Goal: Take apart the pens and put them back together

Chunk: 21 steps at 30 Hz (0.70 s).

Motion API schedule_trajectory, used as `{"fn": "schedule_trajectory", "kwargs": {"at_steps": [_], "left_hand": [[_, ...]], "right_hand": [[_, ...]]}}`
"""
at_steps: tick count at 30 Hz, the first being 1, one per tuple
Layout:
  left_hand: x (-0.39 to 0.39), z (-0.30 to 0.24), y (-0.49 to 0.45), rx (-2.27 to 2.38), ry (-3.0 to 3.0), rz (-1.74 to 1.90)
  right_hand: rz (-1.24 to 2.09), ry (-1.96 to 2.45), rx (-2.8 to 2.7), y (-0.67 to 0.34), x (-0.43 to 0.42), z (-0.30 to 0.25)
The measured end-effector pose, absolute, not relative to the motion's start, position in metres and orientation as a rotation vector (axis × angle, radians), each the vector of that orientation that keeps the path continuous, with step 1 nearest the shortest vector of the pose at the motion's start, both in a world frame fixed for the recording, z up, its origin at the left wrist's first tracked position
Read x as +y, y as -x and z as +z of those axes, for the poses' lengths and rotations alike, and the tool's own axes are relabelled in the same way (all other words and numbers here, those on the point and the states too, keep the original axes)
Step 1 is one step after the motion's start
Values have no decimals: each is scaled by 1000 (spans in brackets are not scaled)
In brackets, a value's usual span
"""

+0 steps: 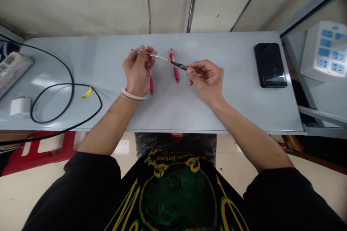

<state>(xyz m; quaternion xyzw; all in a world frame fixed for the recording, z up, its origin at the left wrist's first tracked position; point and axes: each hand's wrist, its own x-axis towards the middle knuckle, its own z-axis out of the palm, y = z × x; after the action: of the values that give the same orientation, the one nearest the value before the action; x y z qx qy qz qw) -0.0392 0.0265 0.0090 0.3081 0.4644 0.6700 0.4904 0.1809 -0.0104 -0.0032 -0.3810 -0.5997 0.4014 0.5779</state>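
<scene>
The tabletop (195,112) was smooth, pale grey and faintly glossy, set against a matt, cream-coloured wall (108,7). A stiff black cable (71,71) curled in round loops at the left, carrying a crinkled yellow tag (86,92), near a boxy white adapter (21,106). Above the table's middle, the left hand (137,74), a braided pale bracelet (132,95) at its wrist, pinched a slim clear tube (159,57), straight and shiny, with a small yellow mark towards its right end. The right hand (207,81) pinched a narrow dark piece (180,66), tapered towards the tube; whether the two were joined could not be told. Beneath the dark piece lay a pink pen (176,74) with a paler middle, and a second pink pen (151,85) showed partly behind the left hand. Bare grey surface stretched from the right hand to a flat black device (271,65) with rounded corners, well apart near the right edge; the straight front edge ran between the forearms, close to the person's dark, printed shirt (177,195).
</scene>
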Motion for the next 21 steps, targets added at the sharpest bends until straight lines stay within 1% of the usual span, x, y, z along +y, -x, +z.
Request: {"fn": "schedule_trajectory", "kwargs": {"at_steps": [10,21], "left_hand": [[21,18,30,1043,-703,1619],[16,19,31,1032,-698,1675]], "right_hand": [[966,904,-1417,-178,-11,-9],[982,923,-1382,-180,-14,1]]}}
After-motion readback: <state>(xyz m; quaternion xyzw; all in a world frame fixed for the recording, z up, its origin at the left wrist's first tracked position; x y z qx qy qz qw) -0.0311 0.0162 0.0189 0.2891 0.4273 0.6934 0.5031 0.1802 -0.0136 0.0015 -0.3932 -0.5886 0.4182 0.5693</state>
